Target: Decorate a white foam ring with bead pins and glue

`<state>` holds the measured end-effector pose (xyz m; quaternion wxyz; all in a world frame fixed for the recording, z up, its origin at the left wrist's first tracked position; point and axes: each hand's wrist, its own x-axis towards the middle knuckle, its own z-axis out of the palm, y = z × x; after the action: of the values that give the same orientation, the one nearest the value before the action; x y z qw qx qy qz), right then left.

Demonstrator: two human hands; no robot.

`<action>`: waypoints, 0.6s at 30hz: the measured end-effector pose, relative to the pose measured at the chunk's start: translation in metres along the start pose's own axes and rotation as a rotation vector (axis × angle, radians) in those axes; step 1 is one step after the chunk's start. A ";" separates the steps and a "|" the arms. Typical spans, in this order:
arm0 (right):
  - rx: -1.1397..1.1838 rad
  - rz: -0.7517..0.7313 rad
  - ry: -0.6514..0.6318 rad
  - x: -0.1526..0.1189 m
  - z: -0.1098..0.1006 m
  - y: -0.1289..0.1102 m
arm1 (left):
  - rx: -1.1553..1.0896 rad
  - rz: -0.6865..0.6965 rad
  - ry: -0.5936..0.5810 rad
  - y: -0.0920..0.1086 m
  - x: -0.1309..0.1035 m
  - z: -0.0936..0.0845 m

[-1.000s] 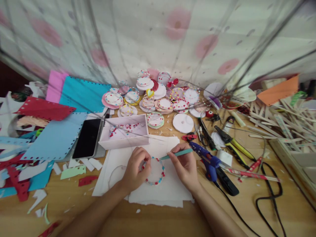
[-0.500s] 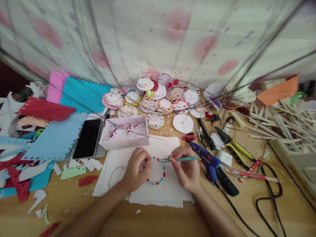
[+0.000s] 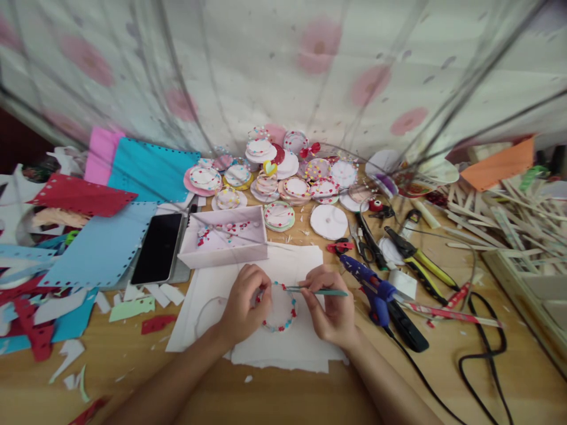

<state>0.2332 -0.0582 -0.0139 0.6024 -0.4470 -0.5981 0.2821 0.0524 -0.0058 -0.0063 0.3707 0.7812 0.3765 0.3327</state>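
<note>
My left hand pinches the left side of a thin ring dotted with small red, blue and white pieces. Closed around teal tweezers, my right hand is just to the ring's right. The tweezers' tips touch or nearly touch the ring's upper right edge; whether they grip a piece there is too small to tell. Beneath the ring lie white paper sheets. A white box with small red and blue bits in it stands behind my left hand.
Layered decorated paper discs crowd the back. On the left are a phone, coloured sheets and scraps. At right lie a blue glue gun with its cord, yellow-handled pliers, scissors and wooden sticks.
My right hand has shifted slightly left and down, and the outer end of the tweezers has dipped. My left hand and the ring look nearly unmoved.
</note>
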 end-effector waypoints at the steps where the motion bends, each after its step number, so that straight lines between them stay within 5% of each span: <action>1: -0.013 -0.009 -0.008 0.000 0.000 0.000 | 0.004 -0.004 -0.004 0.000 0.000 0.000; 14: -0.094 -0.083 -0.084 -0.001 0.000 0.000 | 0.029 -0.008 -0.021 0.000 0.001 0.001; 18: -0.009 -0.029 0.018 0.002 0.001 -0.004 | 0.027 -0.012 -0.016 0.002 0.001 0.000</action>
<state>0.2321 -0.0578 -0.0098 0.6097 -0.4436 -0.6003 0.2667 0.0538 -0.0056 -0.0045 0.3652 0.7865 0.3824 0.3192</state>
